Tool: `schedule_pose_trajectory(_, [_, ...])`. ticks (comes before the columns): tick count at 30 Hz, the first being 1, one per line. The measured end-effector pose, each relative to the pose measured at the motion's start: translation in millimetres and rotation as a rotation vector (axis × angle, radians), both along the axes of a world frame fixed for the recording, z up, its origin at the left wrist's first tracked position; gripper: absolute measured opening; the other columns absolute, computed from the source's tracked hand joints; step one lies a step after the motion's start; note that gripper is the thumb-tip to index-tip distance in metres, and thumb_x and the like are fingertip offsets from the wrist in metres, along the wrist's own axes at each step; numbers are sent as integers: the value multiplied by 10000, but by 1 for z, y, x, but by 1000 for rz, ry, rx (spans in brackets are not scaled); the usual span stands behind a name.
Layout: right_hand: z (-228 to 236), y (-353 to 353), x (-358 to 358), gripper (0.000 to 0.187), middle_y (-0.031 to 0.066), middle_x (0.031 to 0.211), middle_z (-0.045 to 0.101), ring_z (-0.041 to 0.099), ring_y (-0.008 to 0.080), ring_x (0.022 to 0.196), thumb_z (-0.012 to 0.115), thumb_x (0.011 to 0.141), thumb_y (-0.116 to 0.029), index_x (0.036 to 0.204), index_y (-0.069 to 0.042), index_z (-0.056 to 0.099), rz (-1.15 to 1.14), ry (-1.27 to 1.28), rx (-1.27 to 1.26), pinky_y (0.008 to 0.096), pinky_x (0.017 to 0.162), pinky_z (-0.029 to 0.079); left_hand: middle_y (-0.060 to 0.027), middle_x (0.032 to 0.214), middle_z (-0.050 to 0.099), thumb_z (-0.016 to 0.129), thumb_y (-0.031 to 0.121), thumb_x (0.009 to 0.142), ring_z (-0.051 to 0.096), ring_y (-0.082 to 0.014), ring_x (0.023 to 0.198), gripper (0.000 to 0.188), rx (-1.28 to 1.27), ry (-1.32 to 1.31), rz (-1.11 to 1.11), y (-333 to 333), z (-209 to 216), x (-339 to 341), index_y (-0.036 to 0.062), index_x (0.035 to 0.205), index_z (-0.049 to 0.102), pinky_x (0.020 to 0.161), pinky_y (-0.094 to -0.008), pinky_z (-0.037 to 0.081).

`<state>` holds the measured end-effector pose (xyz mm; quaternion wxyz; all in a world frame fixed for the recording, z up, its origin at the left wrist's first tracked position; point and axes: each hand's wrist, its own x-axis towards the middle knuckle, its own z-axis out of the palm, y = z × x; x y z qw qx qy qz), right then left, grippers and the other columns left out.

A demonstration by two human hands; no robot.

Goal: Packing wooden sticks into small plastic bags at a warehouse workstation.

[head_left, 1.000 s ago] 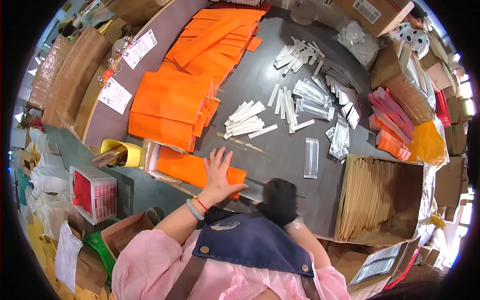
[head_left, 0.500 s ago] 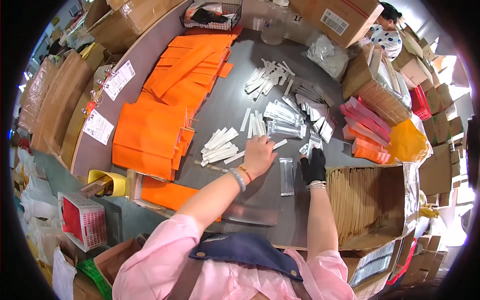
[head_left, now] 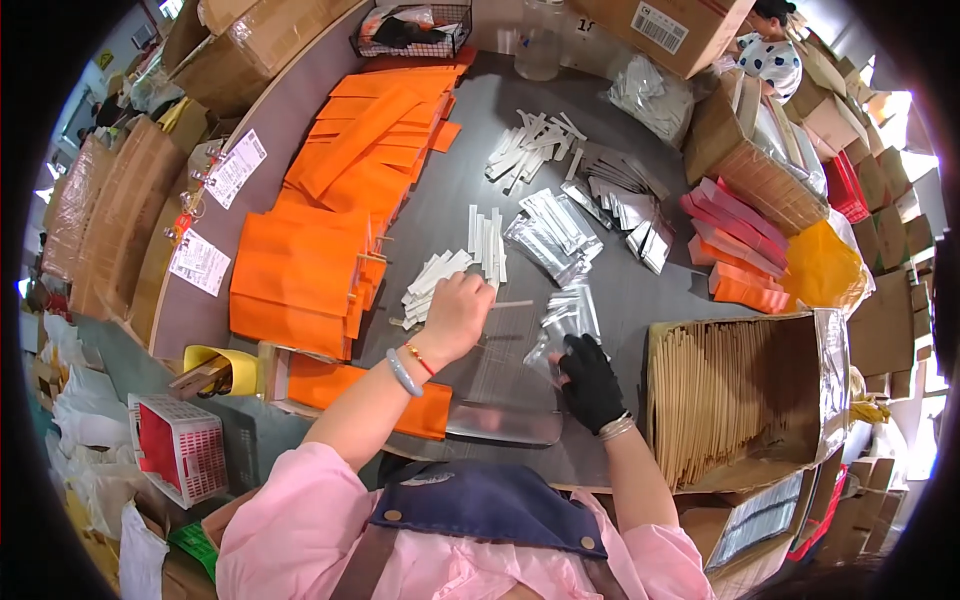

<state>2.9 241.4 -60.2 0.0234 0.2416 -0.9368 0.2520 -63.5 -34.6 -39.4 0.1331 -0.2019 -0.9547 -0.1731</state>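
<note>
My left hand (head_left: 460, 314) is closed at the fingertips, with a thin white strip (head_left: 514, 303) sticking out to their right. Just beyond it lies a loose pile of white strips (head_left: 432, 280), and more strips (head_left: 487, 245) stand in a row farther back. My right hand (head_left: 592, 385), in a black fingerless glove, is closed on the near end of some shiny clear-silver packets (head_left: 572, 312); how many it grips is hidden. Behind these, further silver packets (head_left: 555, 230) are heaped on the grey table (head_left: 430, 215).
Orange folded sheets (head_left: 295, 265) are stacked on the left. At right stands an open carton (head_left: 830, 400) of upright brown cards, with pink and orange pieces (head_left: 735, 240) beyond. A clear bottle (head_left: 540, 45) and wire basket (head_left: 415, 30) are at the back. Another person (head_left: 770, 60) is at far right.
My left hand has moved left and the strip by it has shifted too. My right hand has come nearer and leftward, bringing silver packets with it toward the single packet's former spot.
</note>
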Motion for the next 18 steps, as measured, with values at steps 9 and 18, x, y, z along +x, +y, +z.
schedule_pose_trajectory(9, [53,16,37,358,154,1262,587,510,413,1238,651,707,32,1045,-86,651,-92,-40,-148,458,1018,440,-75,952,580,600,126,827,552,-275,927,65,120,-108,-382,32,-12,34,72,862,590,774,-380,456])
schedule_pose_trajectory(18, [28,161,127,282,206,1050,623,588,389,1001,645,845,-187,1029,26,625,-974,26,129,441,900,471,-15,1099,567,772,217,735,508,-237,1090,338,49,-218,-336,50,-13,44,143,1031,626,914,-420,390])
